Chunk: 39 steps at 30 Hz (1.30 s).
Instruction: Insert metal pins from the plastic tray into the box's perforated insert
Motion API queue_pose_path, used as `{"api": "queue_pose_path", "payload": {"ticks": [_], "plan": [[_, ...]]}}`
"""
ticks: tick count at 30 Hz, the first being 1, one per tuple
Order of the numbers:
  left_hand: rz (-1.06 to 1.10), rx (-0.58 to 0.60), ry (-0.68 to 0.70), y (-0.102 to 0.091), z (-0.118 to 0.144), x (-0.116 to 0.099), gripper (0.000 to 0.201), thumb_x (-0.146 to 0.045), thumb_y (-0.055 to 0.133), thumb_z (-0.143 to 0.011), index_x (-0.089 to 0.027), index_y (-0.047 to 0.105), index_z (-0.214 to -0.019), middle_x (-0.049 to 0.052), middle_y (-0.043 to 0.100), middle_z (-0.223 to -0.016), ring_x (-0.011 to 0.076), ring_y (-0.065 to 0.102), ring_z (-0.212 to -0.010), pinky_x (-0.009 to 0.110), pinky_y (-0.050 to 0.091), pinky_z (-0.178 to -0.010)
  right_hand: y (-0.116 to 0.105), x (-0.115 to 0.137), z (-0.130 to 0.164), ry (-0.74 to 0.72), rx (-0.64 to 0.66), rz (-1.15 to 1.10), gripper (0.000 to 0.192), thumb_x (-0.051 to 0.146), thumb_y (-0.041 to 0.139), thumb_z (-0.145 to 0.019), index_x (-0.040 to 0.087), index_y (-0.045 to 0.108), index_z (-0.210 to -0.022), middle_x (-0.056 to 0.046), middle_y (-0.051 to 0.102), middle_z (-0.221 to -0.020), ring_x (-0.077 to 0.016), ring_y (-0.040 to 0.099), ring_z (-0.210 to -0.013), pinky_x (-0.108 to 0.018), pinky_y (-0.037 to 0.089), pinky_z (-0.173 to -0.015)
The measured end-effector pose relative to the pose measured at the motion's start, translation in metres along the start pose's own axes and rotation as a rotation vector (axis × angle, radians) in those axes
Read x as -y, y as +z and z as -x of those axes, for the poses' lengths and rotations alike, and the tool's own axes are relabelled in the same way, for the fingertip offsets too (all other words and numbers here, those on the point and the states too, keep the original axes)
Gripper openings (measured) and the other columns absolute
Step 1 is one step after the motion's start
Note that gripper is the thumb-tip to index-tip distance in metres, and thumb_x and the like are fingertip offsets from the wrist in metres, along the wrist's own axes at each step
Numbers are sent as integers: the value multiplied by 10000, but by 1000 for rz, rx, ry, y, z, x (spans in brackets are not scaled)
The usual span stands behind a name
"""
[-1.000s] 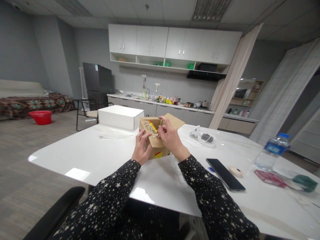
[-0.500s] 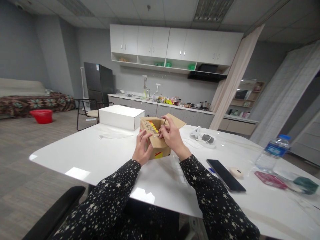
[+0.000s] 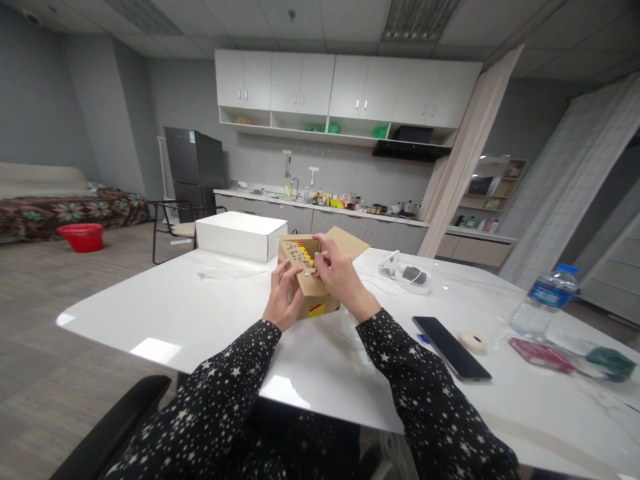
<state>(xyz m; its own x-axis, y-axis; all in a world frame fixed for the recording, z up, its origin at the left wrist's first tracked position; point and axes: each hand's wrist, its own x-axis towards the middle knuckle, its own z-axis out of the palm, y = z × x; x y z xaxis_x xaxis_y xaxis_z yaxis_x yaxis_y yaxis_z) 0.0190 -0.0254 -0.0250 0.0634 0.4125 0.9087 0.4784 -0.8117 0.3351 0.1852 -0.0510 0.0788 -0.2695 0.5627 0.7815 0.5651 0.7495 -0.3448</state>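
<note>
A small open cardboard box (image 3: 324, 310) with yellow and red markings stands on the white table in front of me. My left hand (image 3: 284, 297) grips its left side, with fingers resting on the near flap (image 3: 313, 285). Over the box, my right hand (image 3: 340, 273) is closed in a pinch around a thin dark rod (image 3: 320, 247), mostly covered by the fingers. The rod's lower end points down at the flap; its exact kind is too small to tell. Close to it, a tiny pale round piece (image 3: 307, 274) sits on the flap. The box's far flap (image 3: 350, 243) stands folded outward.
A white box (image 3: 240, 237) is at the back left of the table (image 3: 165, 307). To the right are a white device with a cable (image 3: 413, 277), a phone (image 3: 453, 348), a beige round case (image 3: 473, 342), a water bottle (image 3: 545, 303) and a red packet (image 3: 540, 355).
The right hand has turned slightly and its fingertips have shifted a little left, hiding more of the rod. The left hand keeps its hold on the box. The whole view has shifted slightly.
</note>
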Motion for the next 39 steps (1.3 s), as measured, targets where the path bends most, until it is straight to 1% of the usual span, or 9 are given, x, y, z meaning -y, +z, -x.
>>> {"api": "queue_pose_path", "payload": {"ticks": [5, 12, 14, 17, 20, 23, 28, 35, 39], "plan": [[8, -1, 12, 0, 1, 1, 406, -336, 481, -957, -224, 507, -1346, 160, 408, -1451, 318, 385, -1424, 578, 372, -1163, 2, -2, 1, 1, -5, -19, 391, 221, 431, -985, 279, 465, -1370, -17, 711, -845, -175, 672, -637, -300, 553, -636], [-20, 7, -8, -1, 0, 0, 395, -328, 489, -946, -227, 519, -1327, 154, 403, -1458, 321, 384, -1429, 584, 375, -1163, 4, -15, -1, 107, -63, -276, 343, 259, 456, -978, 236, 459, -1320, 34, 676, -712, -135, 653, -547, -278, 567, -609], [-21, 6, -8, -1, 0, 0, 393, -333, 485, -948, -229, 520, -1325, 154, 401, -1461, 320, 383, -1429, 583, 376, -1163, 4, -14, 0, 80, -51, -245, 352, 261, 455, -981, 241, 458, -1332, 26, 682, -734, -138, 654, -560, -281, 567, -616], [-20, 10, -5, -1, 0, 0, 401, -349, 478, -955, -231, 513, -1337, 155, 403, -1456, 318, 386, -1426, 577, 378, -1163, 3, -8, 1, 9, -19, -102, 378, 246, 441, -987, 265, 459, -1364, 4, 693, -785, -162, 664, -614, -294, 562, -636], [-16, 11, 2, -1, 0, 0, 409, -364, 470, -962, -226, 504, -1345, 157, 408, -1448, 316, 383, -1427, 581, 370, -1166, 3, -2, 2, -16, 7, 15, 394, 230, 436, -984, 283, 468, -1372, -9, 700, -810, -188, 672, -656, -313, 562, -663], [-4, 8, 3, -1, 0, 0, 407, -370, 470, -965, -226, 506, -1345, 156, 406, -1447, 316, 384, -1424, 580, 372, -1163, 3, -2, 2, 0, 4, -7, 392, 230, 431, -987, 279, 464, -1374, -8, 701, -813, -185, 675, -655, -314, 563, -665], [-5, 5, -1, -1, 1, 0, 396, -376, 465, -972, -227, 509, -1337, 156, 392, -1453, 313, 381, -1427, 572, 373, -1165, 4, -10, 1, 67, -23, -185, 369, 258, 423, -1000, 249, 437, -1369, 6, 691, -783, -153, 661, -584, -292, 564, -634], [-10, 14, -1, -1, 0, 0, 395, -381, 459, -981, -224, 504, -1341, 155, 390, -1449, 305, 382, -1423, 563, 373, -1167, 4, -1, 2, 13, 7, 6, 384, 222, 426, -985, 245, 467, -1366, -19, 703, -813, -187, 668, -658, -303, 538, -663], [-5, 3, 14, -1, 0, 0, 397, -384, 452, -982, -222, 502, -1341, 157, 396, -1449, 311, 383, -1423, 573, 372, -1165, 4, 3, 2, 34, 28, -13, 377, 206, 431, -975, 212, 487, -1348, -21, 698, -791, -186, 661, -659, -296, 525, -670]]}}
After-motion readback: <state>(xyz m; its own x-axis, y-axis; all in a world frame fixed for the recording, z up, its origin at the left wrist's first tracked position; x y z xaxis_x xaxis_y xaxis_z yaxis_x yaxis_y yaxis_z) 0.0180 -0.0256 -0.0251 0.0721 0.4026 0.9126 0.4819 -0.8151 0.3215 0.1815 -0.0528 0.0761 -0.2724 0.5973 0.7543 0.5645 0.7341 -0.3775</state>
